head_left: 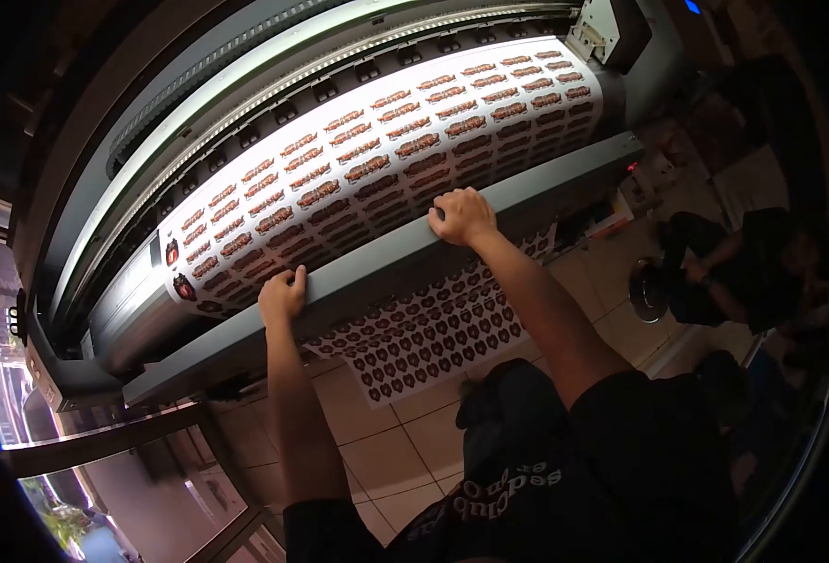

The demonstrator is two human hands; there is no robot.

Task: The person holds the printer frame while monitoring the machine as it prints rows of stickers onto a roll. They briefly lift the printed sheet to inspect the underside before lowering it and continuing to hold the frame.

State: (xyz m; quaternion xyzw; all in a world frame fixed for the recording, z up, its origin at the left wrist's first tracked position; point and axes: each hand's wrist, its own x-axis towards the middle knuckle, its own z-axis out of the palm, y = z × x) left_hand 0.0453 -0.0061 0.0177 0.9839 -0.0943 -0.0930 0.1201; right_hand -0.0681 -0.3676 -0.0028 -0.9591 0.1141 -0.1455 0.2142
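My left hand [283, 294] is closed over the grey front bar [368, 251] of a wide-format printer, its thumb near the top edge. Farther right along the same bar, my right hand [464, 216] has its fingers curled over the edge. Behind the bar, a white printed sheet [347, 161] curves down over the platen, covered in rows of small brown-red logo prints. Below the bar hangs a lower length of printed sheet [433, 352], bearing rows of small dark emblems. The undersides of both hands are hidden.
The print carriage [595, 33] sits at the rail's right end. A seated person [724, 253] is at the right, near a round black stool seat [647, 291]. Glass-panelled framing [152, 497] stands at lower left. Tiled floor [414, 441] lies below.
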